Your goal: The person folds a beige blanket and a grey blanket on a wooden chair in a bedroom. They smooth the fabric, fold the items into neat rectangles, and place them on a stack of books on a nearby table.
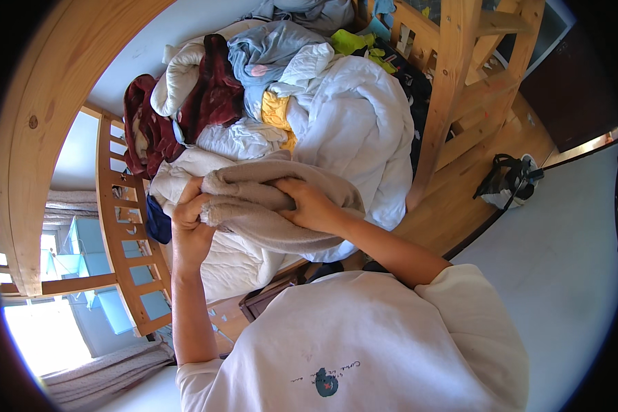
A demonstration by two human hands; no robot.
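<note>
A beige knit garment with a fleecy edge [288,206] is held up in front of my chest, over the heaped bed. My left hand [191,211] is clenched on its fluffy pale end. At the other side my right hand [311,206] grips a fold, with the thumb below and the fingers partly hidden in the cloth. Behind it lies a bulky white quilt [360,118]. A cream padded cover [237,262] shows beneath, along the near side of the bed.
Dark red plush blanket [211,87], grey-blue bedding [273,46] and yellow cloth [275,110] pile up farther back. A wooden ladder [456,87] rises at right, and a slatted bed rail [129,221] stands at left. A bag [507,180] rests on the wooden floor near the wall.
</note>
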